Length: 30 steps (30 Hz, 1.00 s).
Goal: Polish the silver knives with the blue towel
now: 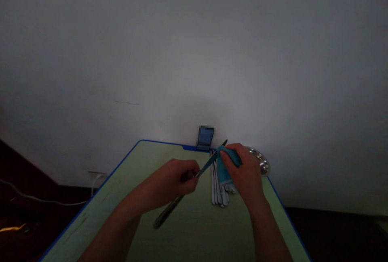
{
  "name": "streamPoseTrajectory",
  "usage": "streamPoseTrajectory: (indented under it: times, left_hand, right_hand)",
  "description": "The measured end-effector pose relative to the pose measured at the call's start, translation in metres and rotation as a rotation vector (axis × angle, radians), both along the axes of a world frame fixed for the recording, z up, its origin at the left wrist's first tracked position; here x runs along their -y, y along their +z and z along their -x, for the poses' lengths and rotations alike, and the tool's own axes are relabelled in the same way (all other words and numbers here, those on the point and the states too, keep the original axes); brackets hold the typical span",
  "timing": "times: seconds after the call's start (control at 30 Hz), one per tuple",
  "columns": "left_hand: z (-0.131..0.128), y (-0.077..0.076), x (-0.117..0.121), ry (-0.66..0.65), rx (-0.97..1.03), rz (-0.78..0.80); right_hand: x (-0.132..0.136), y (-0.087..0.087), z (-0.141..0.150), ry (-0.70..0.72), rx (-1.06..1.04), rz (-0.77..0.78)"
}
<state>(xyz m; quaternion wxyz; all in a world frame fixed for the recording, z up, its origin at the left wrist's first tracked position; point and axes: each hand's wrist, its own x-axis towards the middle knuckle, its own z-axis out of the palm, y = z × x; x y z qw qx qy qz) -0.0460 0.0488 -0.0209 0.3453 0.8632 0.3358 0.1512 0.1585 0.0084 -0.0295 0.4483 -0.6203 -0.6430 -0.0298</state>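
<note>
My left hand (177,179) is closed around a metal table knife (167,213). The knife slants up to the right, its handle end sticking out below the hand and its blade pointing toward the wall. My right hand (244,169) pinches a blue cloth (223,171) against the blade near its tip. Part of the cloth hangs down from the fingers. Beneath it, several pieces of silver cutlery (216,193) lie side by side on the table, partly hidden by the cloth and hand.
The light green table (194,233) has a blue edge and stands against a grey wall (194,52). A small phone-like screen (205,137) leans upright at the back edge. A shiny metal plate (263,163) sits at the back right. A white cable (45,200) runs along the left.
</note>
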Motion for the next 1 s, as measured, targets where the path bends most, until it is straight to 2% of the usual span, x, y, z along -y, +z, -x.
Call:
streamPoseTrajectory:
  times: [0.37,0.67,0.87,1.0]
  left_hand:
    - [0.004,0.002,0.004,-0.026,-0.038,-0.028]
    - [0.010,0.000,0.001,-0.058,-0.020,-0.002]
    - [0.017,0.002,-0.010,-0.071,0.032,0.023]
    - [0.017,0.005,-0.013,-0.050,0.072,0.095]
  right_hand:
    - [-0.002,-0.002,-0.009,-0.102,-0.008,-0.037]
    - [-0.004,-0.003,-0.015,-0.131,-0.068,-0.053]
    - [-0.004,-0.002,-0.015,-0.126,-0.256,-0.088]
    - [-0.005,-0.001,-0.014,-0.150,-0.378,-0.096]
